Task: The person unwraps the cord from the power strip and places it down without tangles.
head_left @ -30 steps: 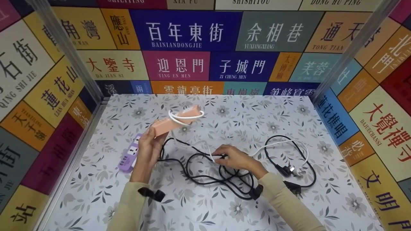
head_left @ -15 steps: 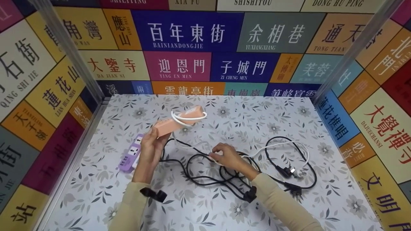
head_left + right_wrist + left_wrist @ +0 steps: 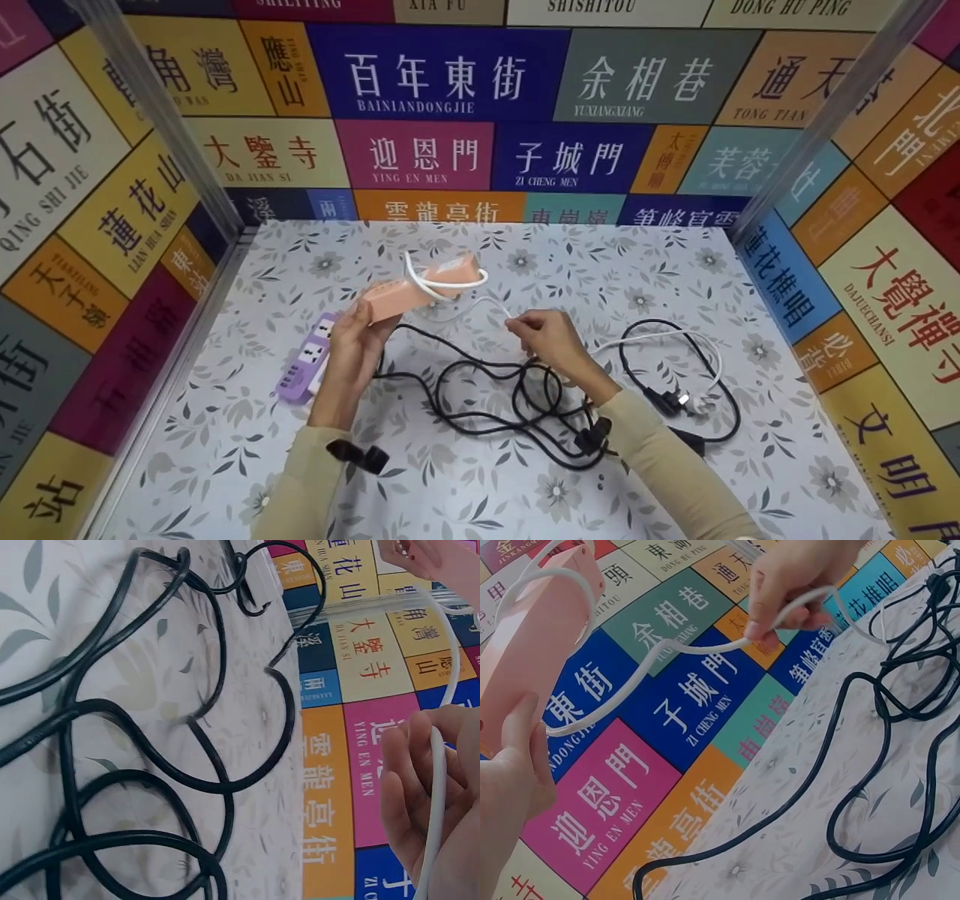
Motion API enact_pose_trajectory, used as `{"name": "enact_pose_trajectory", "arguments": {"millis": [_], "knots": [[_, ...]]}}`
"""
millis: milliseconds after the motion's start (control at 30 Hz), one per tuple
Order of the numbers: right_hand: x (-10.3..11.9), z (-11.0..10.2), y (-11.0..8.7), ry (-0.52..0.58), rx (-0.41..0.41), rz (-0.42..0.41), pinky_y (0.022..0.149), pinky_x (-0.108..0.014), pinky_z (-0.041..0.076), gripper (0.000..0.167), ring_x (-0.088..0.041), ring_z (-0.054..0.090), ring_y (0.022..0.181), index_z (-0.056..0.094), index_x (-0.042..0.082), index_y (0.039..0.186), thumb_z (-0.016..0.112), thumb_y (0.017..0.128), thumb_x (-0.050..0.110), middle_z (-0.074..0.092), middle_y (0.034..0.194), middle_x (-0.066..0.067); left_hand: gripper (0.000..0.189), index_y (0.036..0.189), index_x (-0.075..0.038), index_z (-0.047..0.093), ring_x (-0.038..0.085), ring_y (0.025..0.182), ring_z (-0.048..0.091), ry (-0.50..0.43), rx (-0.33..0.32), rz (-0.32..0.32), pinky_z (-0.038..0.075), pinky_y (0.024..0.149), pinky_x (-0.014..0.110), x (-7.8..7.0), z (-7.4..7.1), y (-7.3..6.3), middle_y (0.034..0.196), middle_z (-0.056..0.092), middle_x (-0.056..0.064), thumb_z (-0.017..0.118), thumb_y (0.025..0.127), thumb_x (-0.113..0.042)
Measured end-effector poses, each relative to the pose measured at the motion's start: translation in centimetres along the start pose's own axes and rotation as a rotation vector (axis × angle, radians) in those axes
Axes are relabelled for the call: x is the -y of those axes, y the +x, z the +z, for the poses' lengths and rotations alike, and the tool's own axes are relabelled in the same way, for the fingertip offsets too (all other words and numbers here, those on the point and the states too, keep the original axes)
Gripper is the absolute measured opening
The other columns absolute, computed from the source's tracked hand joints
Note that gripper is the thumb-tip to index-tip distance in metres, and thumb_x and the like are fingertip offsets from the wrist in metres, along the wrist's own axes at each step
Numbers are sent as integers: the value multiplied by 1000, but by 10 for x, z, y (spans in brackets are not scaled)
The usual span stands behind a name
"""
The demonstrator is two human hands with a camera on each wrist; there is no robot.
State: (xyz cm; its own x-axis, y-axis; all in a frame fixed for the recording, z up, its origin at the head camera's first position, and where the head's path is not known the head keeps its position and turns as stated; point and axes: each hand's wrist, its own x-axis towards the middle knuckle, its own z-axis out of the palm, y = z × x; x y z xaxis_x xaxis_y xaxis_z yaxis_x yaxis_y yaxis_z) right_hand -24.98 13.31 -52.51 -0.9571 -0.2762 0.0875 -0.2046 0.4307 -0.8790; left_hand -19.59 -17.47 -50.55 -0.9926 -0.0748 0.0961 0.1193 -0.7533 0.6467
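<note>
My left hand (image 3: 354, 345) grips the near end of a pink power strip (image 3: 394, 298), raised above the table and tilted up to the right. White cord (image 3: 448, 284) is looped around the strip's far half. To the right, my right hand (image 3: 551, 337) pinches the same white cord between thumb and fingertips; in the left wrist view this cord (image 3: 634, 675) hangs slack between the two hands. In the right wrist view the cord (image 3: 438, 795) runs across the right palm. Beneath the hands, a black cord (image 3: 480, 430) lies in loose tangled loops.
A purple power strip (image 3: 303, 369) lies on the table left of my left forearm. Black plug (image 3: 663, 401) and white cord (image 3: 709, 349) lie at the right. Walls printed with signs (image 3: 420, 154) enclose the flower-patterned table (image 3: 450, 495) at the back and sides.
My right hand has moved up and slightly right, drawing the white cord higher off the table. The left hand and pink power strip have shifted slightly right.
</note>
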Motion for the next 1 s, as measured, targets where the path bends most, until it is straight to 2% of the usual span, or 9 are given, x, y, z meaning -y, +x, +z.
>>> {"name": "enact_pose_trajectory", "arguments": {"millis": [100, 200, 333, 467, 533, 833, 1000], "knots": [[6, -5, 4, -37, -41, -15, 45, -24, 44, 22, -19, 57, 49, 79, 18, 83, 70, 95, 35, 60, 58, 1, 69, 151, 18, 21, 20, 112, 66, 28, -17, -19, 54, 103, 31, 1, 0, -1, 129, 57, 11, 53, 102, -19], [11, -10, 8, -34, -80, -6, 44, -23, 43, 23, -16, 54, 46, 79, 15, 84, 69, 95, 32, 61, 57, 1, 70, 150, 18, 21, 20, 114, 65, 35, -11, -32, 53, 104, 32, 2, 1, -1, 132, 56, 11, 55, 101, -19], [20, -18, 15, 18, -133, 79, 45, -23, 47, 25, -15, 57, 48, 78, 11, 84, 69, 95, 32, 64, 58, 1, 72, 151, 17, 20, 20, 114, 65, 28, 15, -49, 53, 105, 33, 3, 0, -2, 127, 59, 11, 56, 101, -19], [30, -27, 23, 101, -167, 177, 49, -23, 52, 29, -11, 58, 48, 78, 8, 90, 68, 95, 35, 66, 59, 2, 76, 152, 16, 17, 18, 114, 65, 65, 54, -79, 54, 104, 32, 6, -3, -3, 124, 63, 9, 58, 100, -21], [35, -30, 26, 130, -174, 199, 51, -23, 53, 30, -10, 59, 49, 77, 7, 94, 67, 96, 36, 66, 59, 3, 75, 152, 16, 18, 17, 115, 65, 96, 60, -98, 54, 103, 31, 7, -4, -3, 125, 63, 8, 58, 101, -21], [48, -45, 26, 330, -223, 154, 58, -22, 56, 29, -7, 62, 55, 72, 0, 107, 60, 101, 26, 68, 66, 4, 74, 151, 16, 20, 17, 117, 64, 119, 48, -135, 52, 107, 34, 10, -8, -3, 129, 62, 8, 59, 100, -20], [52, -59, 24, 483, -279, 62, 56, -20, 55, 26, -8, 62, 56, 69, -3, 106, 57, 103, 20, 69, 67, 3, 72, 151, 16, 23, 16, 116, 65, 148, 33, -141, 53, 105, 33, 7, -11, -4, 128, 62, 7, 59, 101, -21]]}}
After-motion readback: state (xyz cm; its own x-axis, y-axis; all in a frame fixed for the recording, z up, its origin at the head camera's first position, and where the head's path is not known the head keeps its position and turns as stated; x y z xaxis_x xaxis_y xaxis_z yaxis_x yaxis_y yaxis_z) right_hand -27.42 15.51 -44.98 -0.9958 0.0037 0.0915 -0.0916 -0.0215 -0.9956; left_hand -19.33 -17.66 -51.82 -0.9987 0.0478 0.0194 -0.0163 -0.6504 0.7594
